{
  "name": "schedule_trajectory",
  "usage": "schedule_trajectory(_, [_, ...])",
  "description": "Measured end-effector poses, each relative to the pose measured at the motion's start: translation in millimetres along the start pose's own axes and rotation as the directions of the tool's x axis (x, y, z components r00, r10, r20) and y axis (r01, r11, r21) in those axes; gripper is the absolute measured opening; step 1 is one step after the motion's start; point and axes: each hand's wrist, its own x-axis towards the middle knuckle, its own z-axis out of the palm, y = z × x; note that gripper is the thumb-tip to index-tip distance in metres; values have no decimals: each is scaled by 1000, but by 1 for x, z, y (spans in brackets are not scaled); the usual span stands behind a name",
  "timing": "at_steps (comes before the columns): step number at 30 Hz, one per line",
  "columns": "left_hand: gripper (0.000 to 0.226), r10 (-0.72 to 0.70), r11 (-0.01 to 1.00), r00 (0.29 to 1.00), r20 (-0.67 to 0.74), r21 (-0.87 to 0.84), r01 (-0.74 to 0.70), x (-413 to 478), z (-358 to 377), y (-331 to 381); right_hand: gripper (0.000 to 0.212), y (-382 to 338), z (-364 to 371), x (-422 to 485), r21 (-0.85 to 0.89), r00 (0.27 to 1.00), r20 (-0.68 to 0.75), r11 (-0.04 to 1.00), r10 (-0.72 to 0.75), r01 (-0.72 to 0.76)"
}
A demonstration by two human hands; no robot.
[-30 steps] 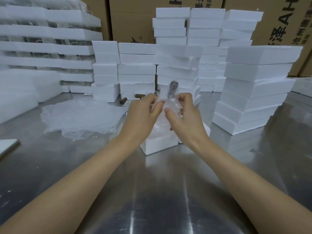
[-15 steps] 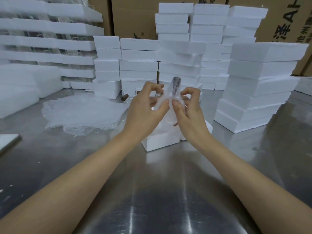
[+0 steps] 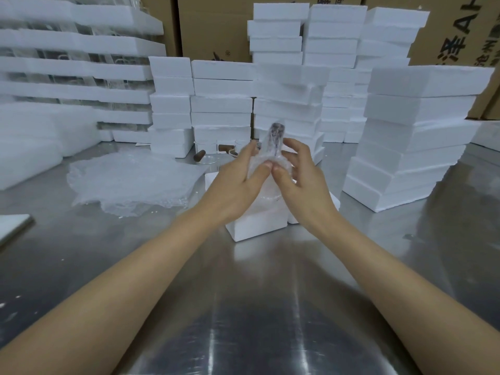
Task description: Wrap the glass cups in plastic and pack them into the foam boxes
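Both my hands hold a glass cup (image 3: 274, 139) with a dark handle pointing up, partly covered in clear bubble plastic. My left hand (image 3: 238, 182) and my right hand (image 3: 300, 180) pinch the plastic wrap (image 3: 259, 163) around it, thumbs meeting at the middle. Directly below the hands sits an open white foam box (image 3: 257, 228) on the steel table. More glass cups with brown handles (image 3: 205, 156) lie behind, near the foam stacks.
A pile of clear plastic sheets (image 3: 135, 180) lies to the left on the steel table (image 3: 243, 307). Stacks of white foam boxes (image 3: 411, 136) stand at right and across the back (image 3: 221, 104). Cardboard cartons (image 3: 211, 28) line the rear. A white slab edge (image 3: 13, 226) sits far left.
My hands have drawn closer together around the cup, thumbs now touching, and the plastic has been pulled tighter over it. The cup stays held above the foam box.
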Motion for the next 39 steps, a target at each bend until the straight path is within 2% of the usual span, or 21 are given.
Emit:
schedule_trajectory(3, [44,126,973,987,95,180,-141,-4,-2,1,20,2,0,-2,-113,998,55,993,25,-18])
schedule_trajectory(6, [29,175,963,984,-26,213,-166,-6,3,9,29,3,1,-2,-227,998,61,974,11,3])
schedule_trajectory(8, [21,178,964,975,-133,220,-146,-9,6,15,30,2,3,-1,-279,999,31,960,-23,31])
schedule_trajectory(10, [33,129,964,971,-201,256,-76,-10,11,15,31,1,6,-1,-305,999,-4,952,-40,36])
schedule_trajectory(14, [18,59,938,981,-183,345,8,-8,17,10,33,2,9,-4,-391,999,-7,920,-33,27])
schedule_trajectory(17, [22,20,949,980,-198,313,44,-7,13,8,10,-1,9,-7,-320,999,47,947,21,-5])
schedule_trajectory(20, [41,-63,963,958,-280,236,133,0,3,4,41,-3,12,-9,-225,993,104,974,59,-35])
schedule_trajectory(23, [46,-96,974,935,-342,161,158,0,0,4,31,-7,13,-12,-207,990,138,977,-21,50])
schedule_trajectory(25, [39,-60,978,955,-290,176,115,-1,0,6,23,-7,13,-13,-231,987,148,969,-60,94])
schedule_trajectory(28, [11,-12,980,987,-161,196,43,0,0,5,22,-2,11,-10,-194,993,113,981,44,-21])
schedule_trajectory(31, [18,99,975,991,-91,207,-79,-3,0,8,22,2,7,-6,-131,994,39,987,101,-95])
schedule_trajectory(35, [26,176,945,979,-104,295,-139,-1,-3,8,24,0,6,-3,-164,998,32,985,54,-48])
schedule_trajectory(39, [24,216,934,956,-199,327,-144,-1,1,9,24,-2,7,-1,-224,1000,3,974,26,-25])
